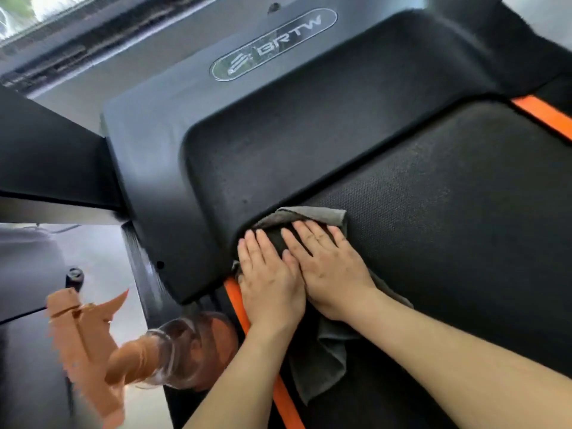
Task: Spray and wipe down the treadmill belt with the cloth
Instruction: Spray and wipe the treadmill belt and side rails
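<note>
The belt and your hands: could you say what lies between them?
Head view: the grey cloth lies under the left hand and right hand, on the belt.

The left hand [269, 274] and right hand [328, 264] are lying flat over the cloth [312, 213] and hiding its middle, so only its far edge and a loose tail below the wrists are showing. The left hand and wrist are covering part of the near orange strip [236, 305], and the bottom edge is cutting off its lower end along with both forearms. The spray bottle [173, 351] is showing only as a blur, its orange trigger head [83, 329] breaking into jagged blocks and its contents unreadable. The right edge is cutting off the treadmill belt [448, 227] and the far orange strip [544, 116]. The window [46, 10] is washing out into white glare.
</note>
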### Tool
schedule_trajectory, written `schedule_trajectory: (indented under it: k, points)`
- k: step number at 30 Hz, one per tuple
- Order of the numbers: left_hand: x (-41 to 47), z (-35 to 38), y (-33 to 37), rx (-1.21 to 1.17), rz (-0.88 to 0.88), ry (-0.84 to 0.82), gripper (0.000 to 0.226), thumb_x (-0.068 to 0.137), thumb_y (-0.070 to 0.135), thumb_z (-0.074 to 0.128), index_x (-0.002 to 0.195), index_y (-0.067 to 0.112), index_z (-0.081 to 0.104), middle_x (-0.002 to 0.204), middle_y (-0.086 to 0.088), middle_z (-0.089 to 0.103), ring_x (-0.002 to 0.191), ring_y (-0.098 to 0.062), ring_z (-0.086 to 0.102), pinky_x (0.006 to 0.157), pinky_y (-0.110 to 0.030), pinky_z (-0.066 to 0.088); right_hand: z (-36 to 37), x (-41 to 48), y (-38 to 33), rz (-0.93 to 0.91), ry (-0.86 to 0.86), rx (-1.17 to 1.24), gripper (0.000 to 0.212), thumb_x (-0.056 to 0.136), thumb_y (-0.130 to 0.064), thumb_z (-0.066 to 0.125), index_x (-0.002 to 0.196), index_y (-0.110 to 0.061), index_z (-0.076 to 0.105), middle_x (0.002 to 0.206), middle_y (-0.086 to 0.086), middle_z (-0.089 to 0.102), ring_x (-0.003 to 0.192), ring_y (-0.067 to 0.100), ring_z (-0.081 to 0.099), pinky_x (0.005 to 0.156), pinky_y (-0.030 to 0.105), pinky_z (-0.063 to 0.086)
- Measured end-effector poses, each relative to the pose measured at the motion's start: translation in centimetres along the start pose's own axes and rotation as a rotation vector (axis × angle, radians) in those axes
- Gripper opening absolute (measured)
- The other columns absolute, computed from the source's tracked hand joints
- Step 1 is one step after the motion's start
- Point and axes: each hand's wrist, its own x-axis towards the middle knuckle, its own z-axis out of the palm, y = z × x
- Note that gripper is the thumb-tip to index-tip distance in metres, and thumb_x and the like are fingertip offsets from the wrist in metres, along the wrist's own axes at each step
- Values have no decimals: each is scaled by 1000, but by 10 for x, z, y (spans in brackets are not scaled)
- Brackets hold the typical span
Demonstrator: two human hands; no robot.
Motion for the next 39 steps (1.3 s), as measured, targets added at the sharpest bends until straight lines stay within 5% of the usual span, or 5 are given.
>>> schedule_trajectory:
  k: [5, 13, 24, 32, 39]
  points:
    - [3, 17, 33, 101, 77, 19, 63, 94, 37, 33, 139, -4, 49, 147, -28, 44, 138, -41, 41, 108, -58, 36, -6, 8, 47, -31, 1, -81, 57, 97, -40, 30, 140, -13, 56, 141, 9, 58, 131, 25, 54, 111, 49, 36]
    - [22, 38, 83, 46, 444, -81, 55, 98, 35, 29, 145, 12, 49, 154, -11, 42, 144, -24, 36, 118, -48, 29, -26, -8, 81, 502, -53, -195, 69, 93, -36, 23, 136, 10, 50, 136, 32, 54, 127, 45, 53, 109, 56, 36]
    - [-7, 2, 18, 164, 152, -60, 53, 94, 20, 34, 138, -3, 52, 148, -21, 47, 138, -35, 44, 108, -53, 39, 0, 24, 19, -8, 27, -24, 54, 96, -33, 35, 133, -1, 59, 138, 17, 59, 131, 32, 53, 111, 45, 38]
    - [-15, -6, 39, 47, 334, -157, 59, 87, 29, 39, 139, 7, 54, 149, -16, 46, 138, -34, 44, 106, -51, 42, -26, 4, 126, 695, -29, -31, 64, 101, -36, 19, 156, -3, 20, 164, 16, 17, 152, 30, 13, 122, 47, 15]
    - [-10, -10, 57, -166, 133, -27, 56, 82, 6, 41, 136, 4, 57, 144, -17, 52, 134, -33, 48, 110, -41, 41, 10, 8, -8, 48, -33, -120, 57, 96, -26, 24, 149, -16, 43, 155, 9, 41, 143, 24, 39, 111, 40, 38]
